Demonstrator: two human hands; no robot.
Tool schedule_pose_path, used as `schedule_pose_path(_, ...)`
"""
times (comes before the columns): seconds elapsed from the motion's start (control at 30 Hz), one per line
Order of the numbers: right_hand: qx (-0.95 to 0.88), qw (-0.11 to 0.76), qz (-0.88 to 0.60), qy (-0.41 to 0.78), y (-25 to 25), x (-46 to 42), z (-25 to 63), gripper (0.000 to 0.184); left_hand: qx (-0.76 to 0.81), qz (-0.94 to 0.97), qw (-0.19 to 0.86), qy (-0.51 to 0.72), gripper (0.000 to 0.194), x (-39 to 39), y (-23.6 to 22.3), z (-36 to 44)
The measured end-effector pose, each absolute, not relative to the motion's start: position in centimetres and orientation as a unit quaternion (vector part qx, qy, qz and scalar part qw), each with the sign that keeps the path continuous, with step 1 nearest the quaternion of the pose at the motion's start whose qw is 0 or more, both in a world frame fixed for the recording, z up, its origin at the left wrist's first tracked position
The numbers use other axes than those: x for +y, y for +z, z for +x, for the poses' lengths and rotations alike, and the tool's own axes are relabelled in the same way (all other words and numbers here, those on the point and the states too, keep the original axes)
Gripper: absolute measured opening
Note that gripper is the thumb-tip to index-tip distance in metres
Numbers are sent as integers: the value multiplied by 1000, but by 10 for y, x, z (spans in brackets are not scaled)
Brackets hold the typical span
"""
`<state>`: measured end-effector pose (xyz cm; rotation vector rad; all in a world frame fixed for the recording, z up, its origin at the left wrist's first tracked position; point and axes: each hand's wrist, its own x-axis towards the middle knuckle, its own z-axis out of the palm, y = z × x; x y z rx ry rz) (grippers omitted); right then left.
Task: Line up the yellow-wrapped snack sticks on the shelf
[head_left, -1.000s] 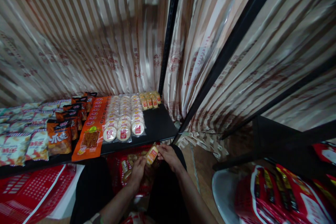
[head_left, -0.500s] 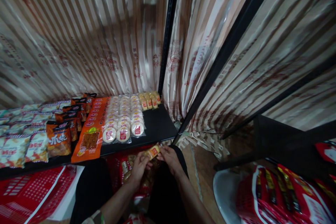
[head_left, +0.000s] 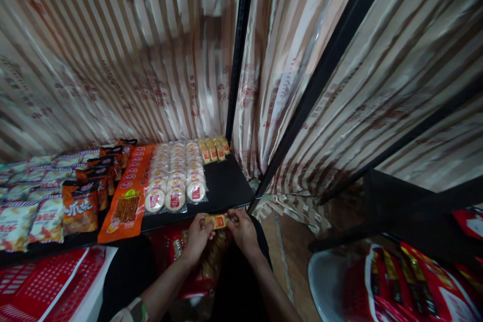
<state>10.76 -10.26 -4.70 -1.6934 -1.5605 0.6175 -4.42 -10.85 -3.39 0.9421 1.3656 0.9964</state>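
Observation:
Between my two hands is a small yellow snack packet (head_left: 218,221) with a red label, held level in front of the shelf edge. My left hand (head_left: 199,235) pinches its left end, and my right hand (head_left: 241,231) has fingers closed on its right end. Below them a red basket (head_left: 160,246) holds more gold-wrapped packets (head_left: 209,259), partly hidden by my arms. Similar yellow packets (head_left: 213,151) stand in short rows at the shelf's back right corner, beside rows of round white crackers (head_left: 175,198) in clear wrap.
On the black shelf (head_left: 226,186) also lie an orange snack bag (head_left: 124,211), orange-black bags (head_left: 80,209) and white chip bags (head_left: 47,219). Black posts (head_left: 298,115) rise in front of striped curtains. Red baskets (head_left: 49,282) flank me, one with red packages (head_left: 411,276) beside a grey stool (head_left: 324,282).
The yellow packet has turned from tilted to nearly level, with both hands still on it. The view has shifted slightly, and the shelf's near edge appears a little lower.

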Motion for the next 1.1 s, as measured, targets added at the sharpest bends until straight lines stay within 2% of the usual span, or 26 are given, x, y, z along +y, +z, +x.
schedule_pose_path(0.13, -683, 371, -603, 179, -41, -103, 105, 28, 583, 446, 561, 383, 16, -104, -21, -45)
schedule_pose_path(0.43, -739, 320, -551, 216, -22, -102, 106, 33, 597, 525, 503, 338, 13, -84, -18, -43)
schedule_pose_path(0.67, -736, 311, -568, 197, -21, -97, 109, 36, 614, 558, 454, 325, 22, -65, -16, -37)
schedule_pose_path(1.1, -687, 338, -618, 178, -22, -62, 121, 31, 607, 628, 400, 277, 17, -21, 11, -10)
